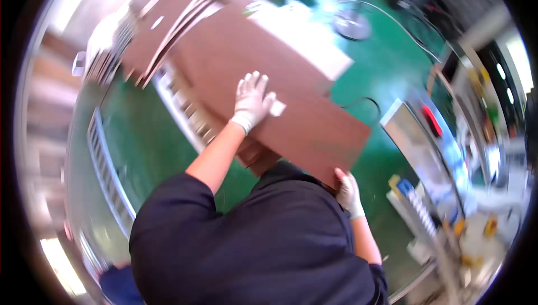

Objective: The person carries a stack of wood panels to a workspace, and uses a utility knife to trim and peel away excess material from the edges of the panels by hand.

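A long reddish-brown wooden board [314, 131] lies in front of my body, over other brown panels. My left hand [252, 102], in a pale work glove, rests flat on its surface with the fingers stretched out. Beside that thumb is a small white label [277, 108] on the board. At the near right end, my right hand [348, 194], gloved too with bare fingertips, grips the board's edge, thumb on top. The fingers beneath the board are hidden.
More brown panels [193, 16] are stacked unevenly at the far left. A pale sheet [302, 38] sits beyond the board. On the green floor stand a round metal base [352, 24] and a metal rail [109, 165]. A cluttered workbench [443, 153] is at right.
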The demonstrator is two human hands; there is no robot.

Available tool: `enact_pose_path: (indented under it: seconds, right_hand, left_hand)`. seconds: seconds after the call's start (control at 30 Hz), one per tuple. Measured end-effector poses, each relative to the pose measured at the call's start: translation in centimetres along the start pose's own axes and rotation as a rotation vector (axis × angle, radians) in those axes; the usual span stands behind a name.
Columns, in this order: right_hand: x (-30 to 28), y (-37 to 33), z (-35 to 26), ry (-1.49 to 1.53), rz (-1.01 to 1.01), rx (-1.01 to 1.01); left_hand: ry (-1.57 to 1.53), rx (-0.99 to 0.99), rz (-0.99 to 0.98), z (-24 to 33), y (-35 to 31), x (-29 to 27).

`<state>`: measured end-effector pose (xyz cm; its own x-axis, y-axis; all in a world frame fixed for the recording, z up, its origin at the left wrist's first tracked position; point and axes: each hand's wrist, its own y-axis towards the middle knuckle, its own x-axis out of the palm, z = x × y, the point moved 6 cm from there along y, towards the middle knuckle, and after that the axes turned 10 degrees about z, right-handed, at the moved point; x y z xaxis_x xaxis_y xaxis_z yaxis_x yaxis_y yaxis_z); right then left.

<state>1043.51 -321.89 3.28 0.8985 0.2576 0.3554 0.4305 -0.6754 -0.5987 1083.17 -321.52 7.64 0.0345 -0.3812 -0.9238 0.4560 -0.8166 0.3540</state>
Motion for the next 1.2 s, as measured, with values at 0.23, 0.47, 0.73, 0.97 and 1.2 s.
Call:
enact_pose_path:
  seconds: [0.23,0.47,0.73,0.97,1.2]
  right_hand:
    - [2.1,0.8,-0.5,-0.115,0.053,-0.053]
    - [1.7,1.1,-8.0,-0.399,0.257,-0.320]
    - [-4.7,-3.4,-8.1,-0.142,0.520,-0.384]
    - [-22.2,-10.5,-9.0,0.178,0.841,-0.524]
    - [-34.9,-17.9,-7.8,0.250,1.130,-0.593]
  left_hand:
    - [-0.132,-0.896,0.080,-28.5,-10.0,-3.3]
    - [-0.030,-0.579,0.167,-26.4,-6.4,-1.5]
    - [-0.462,-0.525,0.170,-18.7,1.1,-4.2]
    - [-0.852,-0.183,0.076,4.2,6.3,-0.2]
    - [-1.256,-0.280,-0.332,19.2,0.7,6.2]
